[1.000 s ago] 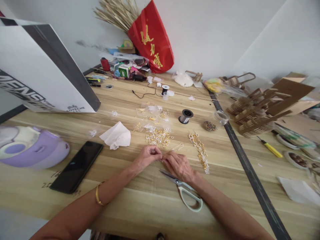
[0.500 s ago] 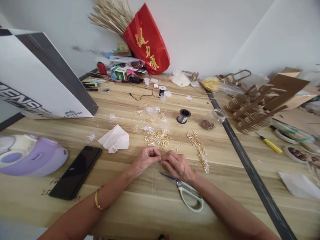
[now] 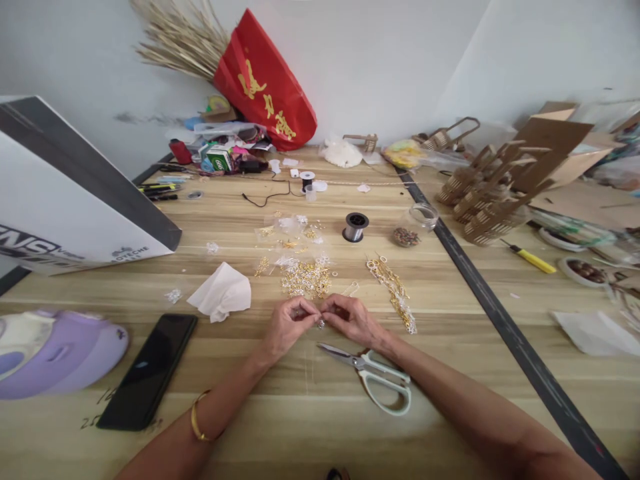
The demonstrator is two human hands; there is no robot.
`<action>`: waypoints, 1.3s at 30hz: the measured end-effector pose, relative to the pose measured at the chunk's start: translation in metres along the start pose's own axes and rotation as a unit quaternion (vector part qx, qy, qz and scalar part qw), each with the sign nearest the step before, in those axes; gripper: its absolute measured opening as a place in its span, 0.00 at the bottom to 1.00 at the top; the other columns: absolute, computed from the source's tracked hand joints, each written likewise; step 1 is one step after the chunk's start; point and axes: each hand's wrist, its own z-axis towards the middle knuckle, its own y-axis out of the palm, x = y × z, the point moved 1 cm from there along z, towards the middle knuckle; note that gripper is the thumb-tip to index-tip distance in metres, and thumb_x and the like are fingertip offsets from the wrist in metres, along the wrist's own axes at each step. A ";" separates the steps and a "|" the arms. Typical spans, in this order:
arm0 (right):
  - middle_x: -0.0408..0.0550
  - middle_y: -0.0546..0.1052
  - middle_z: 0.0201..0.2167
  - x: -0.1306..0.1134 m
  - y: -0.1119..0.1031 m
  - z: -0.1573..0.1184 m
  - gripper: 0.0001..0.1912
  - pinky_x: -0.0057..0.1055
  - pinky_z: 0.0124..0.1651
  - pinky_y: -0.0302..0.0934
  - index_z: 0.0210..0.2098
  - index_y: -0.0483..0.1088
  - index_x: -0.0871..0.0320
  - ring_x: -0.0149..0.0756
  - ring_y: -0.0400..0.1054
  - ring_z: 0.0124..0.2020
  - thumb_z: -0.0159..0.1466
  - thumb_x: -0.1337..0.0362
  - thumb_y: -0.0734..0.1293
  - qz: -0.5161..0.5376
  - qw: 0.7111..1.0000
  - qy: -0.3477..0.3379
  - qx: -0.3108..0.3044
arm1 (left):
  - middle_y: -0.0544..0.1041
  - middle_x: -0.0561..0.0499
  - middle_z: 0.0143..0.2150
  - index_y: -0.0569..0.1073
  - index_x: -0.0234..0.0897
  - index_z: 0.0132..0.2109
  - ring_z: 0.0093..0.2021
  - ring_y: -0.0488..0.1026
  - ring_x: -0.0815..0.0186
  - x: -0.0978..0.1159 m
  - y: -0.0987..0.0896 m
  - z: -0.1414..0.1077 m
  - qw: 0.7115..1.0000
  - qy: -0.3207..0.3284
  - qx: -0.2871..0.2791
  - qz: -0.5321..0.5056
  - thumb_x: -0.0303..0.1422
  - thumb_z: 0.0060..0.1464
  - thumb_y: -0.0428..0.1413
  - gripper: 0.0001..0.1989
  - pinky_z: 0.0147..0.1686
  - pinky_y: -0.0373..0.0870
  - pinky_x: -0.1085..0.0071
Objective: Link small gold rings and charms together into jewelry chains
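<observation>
My left hand (image 3: pixel 293 327) and my right hand (image 3: pixel 354 321) meet fingertip to fingertip above the table, both closed in a pinch. A small silvery beaded piece (image 3: pixel 321 325) hangs just below the touching fingertips; whatever thread or wire carries it is too fine to make out. Just beyond the hands lies a pile of gold and silver beads (image 3: pixel 306 279). Scissors (image 3: pixel 370 373) with pale green handles rest below my right hand, blades pointing left. To the right of that hand lies a bunch of gold and silver beaded strands (image 3: pixel 393 293).
A spool of fine wire (image 3: pixel 355 228) and a clear jar (image 3: pixel 420 223) of dark beads stand further back. On the left are a crumpled tissue (image 3: pixel 221 292), a black phone (image 3: pixel 149 370), a purple-white case (image 3: pixel 65 353) and a large box (image 3: pixel 80 193). Small woven baskets (image 3: pixel 490 200) crowd the right.
The fingers of my right hand have lifted and drawn back to a pinch, baring the silvery piece beneath the fingertips. The camera view has shifted slightly.
</observation>
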 end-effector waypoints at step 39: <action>0.39 0.65 0.20 0.004 -0.007 0.003 0.08 0.21 0.24 0.52 0.29 0.67 0.62 0.24 0.57 0.21 0.59 0.62 0.64 0.171 0.979 0.075 -0.084 | 0.77 0.48 0.30 0.71 0.36 0.26 0.32 0.74 0.66 0.015 0.012 -0.010 0.979 0.140 0.066 0.132 0.29 0.48 0.57 0.05 0.34 0.70 0.71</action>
